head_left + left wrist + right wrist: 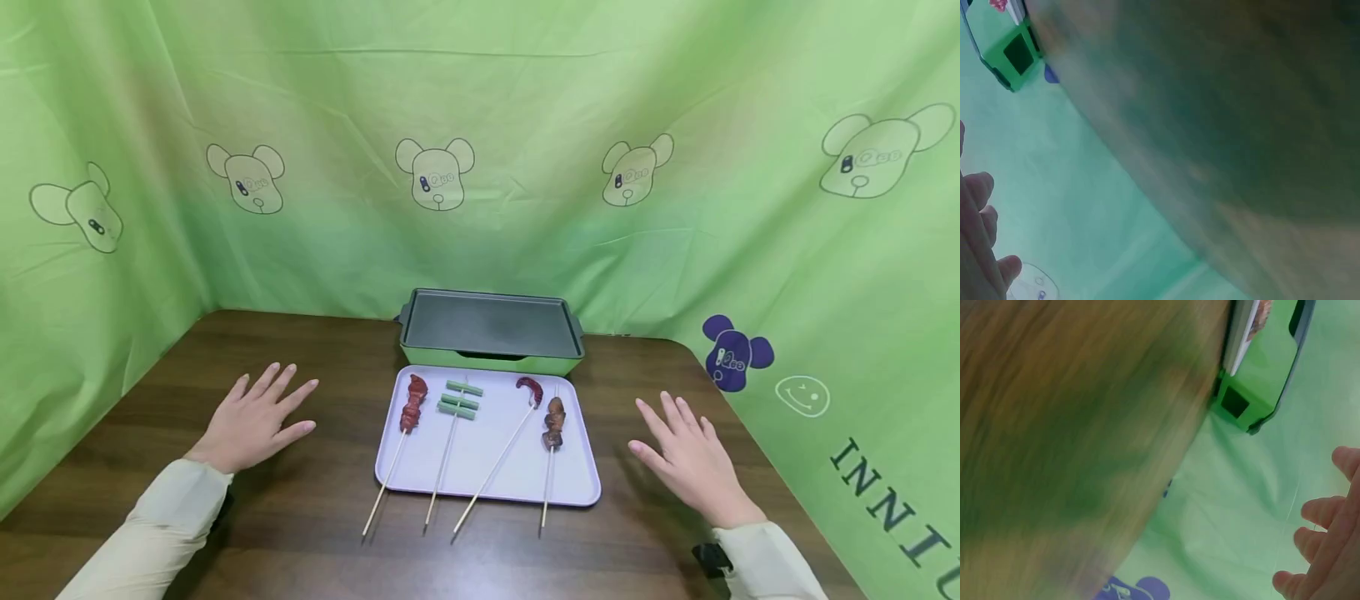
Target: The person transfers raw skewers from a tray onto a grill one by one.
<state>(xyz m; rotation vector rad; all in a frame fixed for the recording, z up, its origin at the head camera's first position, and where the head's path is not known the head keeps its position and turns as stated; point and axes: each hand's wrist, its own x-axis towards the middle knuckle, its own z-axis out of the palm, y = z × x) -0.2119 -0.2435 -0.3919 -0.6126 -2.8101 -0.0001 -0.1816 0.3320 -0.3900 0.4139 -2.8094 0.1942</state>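
There are four skewers (pixel 412 406) (pixel 459 402) (pixel 534 388) (pixel 554 422), two hands (pixel 253 421) (pixel 692 462), one tray (pixel 480 442), one grill (pixel 491 323) and one table (pixel 300 533).

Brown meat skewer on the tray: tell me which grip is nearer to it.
Right. The right grip is just right of the lavender tray, on the same side as the brown meat skewer; the left grip is beyond the tray's left edge, farther off.

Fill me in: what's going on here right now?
A person has the left hand and right hand spread, one on each side of a tray, and neither holds anything. Four skewers lie on the tray, poking past its near edge. A grill stands just behind it.
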